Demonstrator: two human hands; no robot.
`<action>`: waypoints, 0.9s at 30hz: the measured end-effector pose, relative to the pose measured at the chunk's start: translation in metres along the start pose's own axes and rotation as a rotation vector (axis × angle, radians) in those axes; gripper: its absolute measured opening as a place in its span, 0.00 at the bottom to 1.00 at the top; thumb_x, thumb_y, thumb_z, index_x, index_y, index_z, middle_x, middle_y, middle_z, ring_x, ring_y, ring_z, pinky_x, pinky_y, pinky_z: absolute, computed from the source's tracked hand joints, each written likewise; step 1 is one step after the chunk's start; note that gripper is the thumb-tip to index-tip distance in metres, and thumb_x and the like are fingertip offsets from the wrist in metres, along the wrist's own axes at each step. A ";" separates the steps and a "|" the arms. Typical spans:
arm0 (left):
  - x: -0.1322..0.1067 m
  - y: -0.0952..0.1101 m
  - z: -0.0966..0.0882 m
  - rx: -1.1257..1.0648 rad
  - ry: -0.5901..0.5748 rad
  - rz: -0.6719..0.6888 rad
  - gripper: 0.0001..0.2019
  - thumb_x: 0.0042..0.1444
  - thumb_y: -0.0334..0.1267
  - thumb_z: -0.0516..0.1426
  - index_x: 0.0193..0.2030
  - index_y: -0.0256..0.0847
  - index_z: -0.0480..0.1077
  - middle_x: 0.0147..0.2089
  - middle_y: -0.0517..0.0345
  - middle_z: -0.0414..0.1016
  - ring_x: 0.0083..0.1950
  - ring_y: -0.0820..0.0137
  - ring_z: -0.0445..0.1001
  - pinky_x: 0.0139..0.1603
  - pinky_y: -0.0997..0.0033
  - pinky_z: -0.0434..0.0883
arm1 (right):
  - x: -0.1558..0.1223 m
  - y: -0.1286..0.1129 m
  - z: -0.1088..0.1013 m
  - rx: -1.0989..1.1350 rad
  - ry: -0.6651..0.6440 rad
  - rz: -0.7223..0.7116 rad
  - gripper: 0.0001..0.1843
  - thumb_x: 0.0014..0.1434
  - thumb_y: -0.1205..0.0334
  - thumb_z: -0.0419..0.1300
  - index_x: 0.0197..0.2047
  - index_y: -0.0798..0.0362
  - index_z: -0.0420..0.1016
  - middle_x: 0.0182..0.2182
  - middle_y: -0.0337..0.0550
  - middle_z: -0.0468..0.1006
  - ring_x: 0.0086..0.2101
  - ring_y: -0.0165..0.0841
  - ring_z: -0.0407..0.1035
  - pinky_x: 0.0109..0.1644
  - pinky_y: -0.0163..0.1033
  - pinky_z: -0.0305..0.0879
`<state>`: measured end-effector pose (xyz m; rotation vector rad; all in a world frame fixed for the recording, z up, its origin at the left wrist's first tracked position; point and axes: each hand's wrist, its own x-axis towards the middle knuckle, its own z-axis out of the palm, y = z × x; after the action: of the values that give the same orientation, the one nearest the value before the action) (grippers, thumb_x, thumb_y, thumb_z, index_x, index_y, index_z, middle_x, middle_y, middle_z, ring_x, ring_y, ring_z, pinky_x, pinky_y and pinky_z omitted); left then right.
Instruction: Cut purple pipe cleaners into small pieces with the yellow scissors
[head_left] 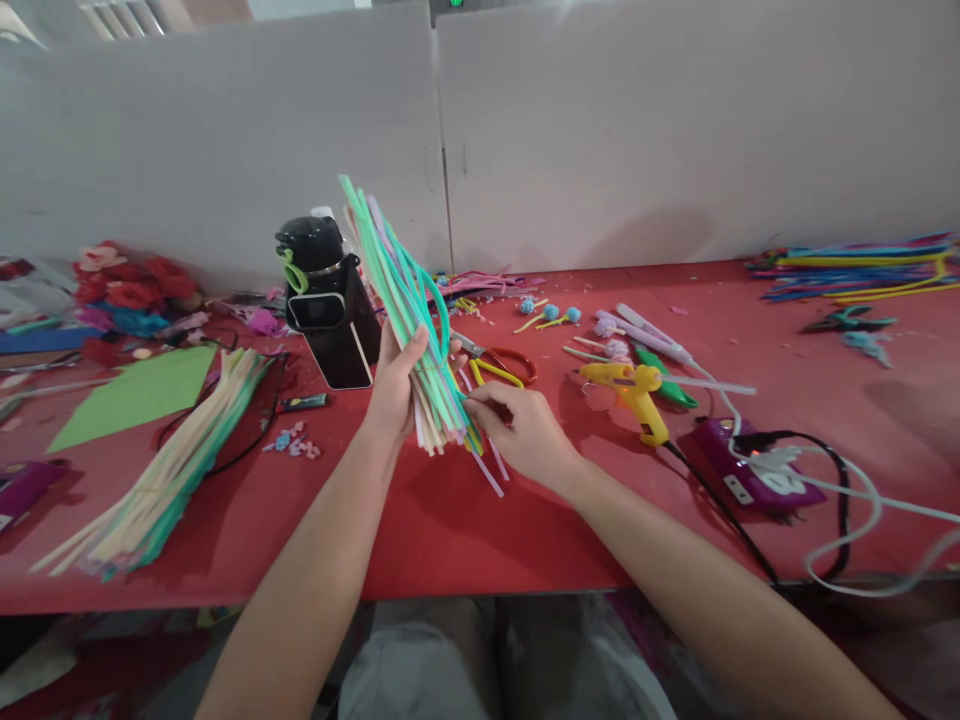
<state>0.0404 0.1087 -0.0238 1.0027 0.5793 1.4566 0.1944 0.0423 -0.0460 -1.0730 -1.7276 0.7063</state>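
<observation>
A bundle of pipe cleaners point(405, 310), mostly mint green with some lilac and cream, tilts up and to the left above the red table. My left hand point(394, 385) is wrapped round its lower half, thumb across the front. At the bundle's lower right, my right hand point(529, 430) pinches at the stems with thumb and forefinger; the exact stem is partly hidden by the fingers. One teal stem bows out in a loop on the right side. Just behind my right hand lie scissors point(517, 362) with orange-red handles and a yellow-handled tool point(495, 374).
Left stand a black holder point(337, 340) and a second pipe cleaner bundle point(176, 460) beside a green sheet point(139, 395). Right lie a yellow glue gun point(637, 395), a purple power strip point(750, 470) with trailing cables, and coloured stems point(862, 270). A grey partition point(637, 130) closes the back.
</observation>
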 end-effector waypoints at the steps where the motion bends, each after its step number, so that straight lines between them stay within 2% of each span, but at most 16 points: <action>1: -0.001 0.000 0.001 0.000 -0.002 -0.006 0.18 0.56 0.41 0.67 0.50 0.47 0.67 0.43 0.57 0.81 0.45 0.65 0.83 0.46 0.66 0.80 | 0.000 0.000 0.000 -0.001 0.012 -0.003 0.13 0.67 0.59 0.55 0.33 0.54 0.75 0.27 0.40 0.75 0.28 0.30 0.65 0.33 0.35 0.59; 5: -0.005 -0.001 0.005 0.000 -0.037 -0.032 0.22 0.57 0.41 0.66 0.55 0.47 0.65 0.43 0.56 0.82 0.44 0.64 0.83 0.46 0.65 0.80 | 0.002 0.002 0.000 0.003 0.062 -0.012 0.12 0.67 0.59 0.55 0.33 0.53 0.75 0.27 0.40 0.75 0.28 0.31 0.66 0.34 0.36 0.60; 8: -0.007 -0.002 0.006 0.006 -0.060 -0.046 0.22 0.57 0.41 0.66 0.55 0.47 0.65 0.42 0.56 0.82 0.43 0.64 0.83 0.44 0.64 0.80 | 0.002 0.002 0.000 -0.014 0.064 -0.023 0.12 0.66 0.60 0.56 0.32 0.53 0.74 0.27 0.40 0.74 0.28 0.31 0.66 0.34 0.36 0.60; 15: -0.005 0.004 0.004 0.040 -0.016 -0.024 0.22 0.55 0.40 0.67 0.55 0.47 0.66 0.41 0.57 0.82 0.40 0.65 0.83 0.41 0.66 0.80 | 0.001 -0.001 -0.004 -0.053 -0.105 -0.076 0.10 0.64 0.66 0.55 0.31 0.54 0.72 0.24 0.37 0.72 0.26 0.28 0.61 0.32 0.34 0.57; 18: -0.007 0.006 0.004 0.063 -0.053 -0.071 0.22 0.54 0.40 0.67 0.54 0.45 0.67 0.41 0.55 0.82 0.38 0.66 0.82 0.38 0.67 0.80 | 0.003 -0.003 -0.013 -0.098 -0.147 -0.091 0.15 0.67 0.60 0.55 0.28 0.53 0.69 0.23 0.36 0.69 0.25 0.27 0.60 0.31 0.35 0.55; 21: -0.011 0.007 0.005 0.089 -0.088 -0.128 0.21 0.53 0.39 0.67 0.52 0.44 0.68 0.40 0.54 0.81 0.33 0.67 0.81 0.33 0.70 0.78 | 0.007 -0.003 -0.023 -0.071 0.011 -0.037 0.23 0.69 0.50 0.56 0.24 0.52 0.65 0.21 0.35 0.63 0.24 0.27 0.57 0.30 0.37 0.51; 24: -0.017 0.008 0.008 0.103 -0.141 -0.223 0.20 0.53 0.38 0.67 0.51 0.42 0.69 0.39 0.55 0.81 0.30 0.71 0.78 0.30 0.74 0.77 | 0.012 -0.001 -0.029 0.095 0.191 0.009 0.24 0.67 0.43 0.56 0.26 0.52 0.66 0.21 0.34 0.62 0.24 0.27 0.56 0.29 0.37 0.53; 27: -0.024 0.009 0.013 0.143 -0.207 -0.336 0.22 0.54 0.38 0.67 0.55 0.44 0.70 0.38 0.56 0.80 0.28 0.73 0.77 0.28 0.75 0.76 | 0.015 -0.001 -0.030 0.264 0.211 0.042 0.25 0.64 0.38 0.58 0.28 0.51 0.67 0.21 0.34 0.65 0.23 0.27 0.58 0.28 0.36 0.56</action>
<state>0.0445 0.0810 -0.0157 1.0933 0.6715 1.0133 0.2192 0.0553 -0.0279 -0.9652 -1.3929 0.7936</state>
